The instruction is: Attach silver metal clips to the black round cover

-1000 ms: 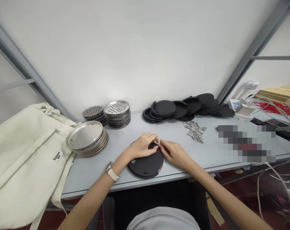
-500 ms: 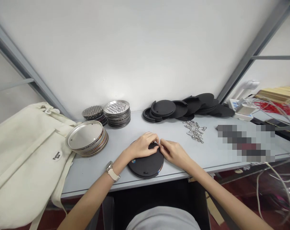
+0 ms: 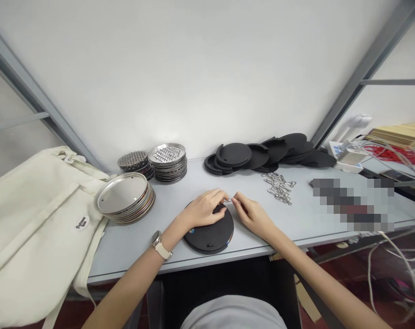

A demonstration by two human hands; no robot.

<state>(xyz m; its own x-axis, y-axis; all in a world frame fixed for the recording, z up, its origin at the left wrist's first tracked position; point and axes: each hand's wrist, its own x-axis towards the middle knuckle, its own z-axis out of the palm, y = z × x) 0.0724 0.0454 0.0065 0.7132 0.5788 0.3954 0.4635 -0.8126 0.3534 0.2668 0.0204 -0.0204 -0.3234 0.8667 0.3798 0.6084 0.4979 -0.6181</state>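
Nr front edge of tbl [image 3: 296, 219], blk disc [image 3: 209, 237] lies flat under L hand [image 3: 207, 208], whose fingers curl by a small metal pc [image 3: 229, 200]; can't tell if clamped on it. R hand [image 3: 254, 215] has thumb & index tog. on pc's R end. Metal clips [image 3: 279, 188] in loose pile to R, nr overlapping blk discs [image 3: 235, 154].
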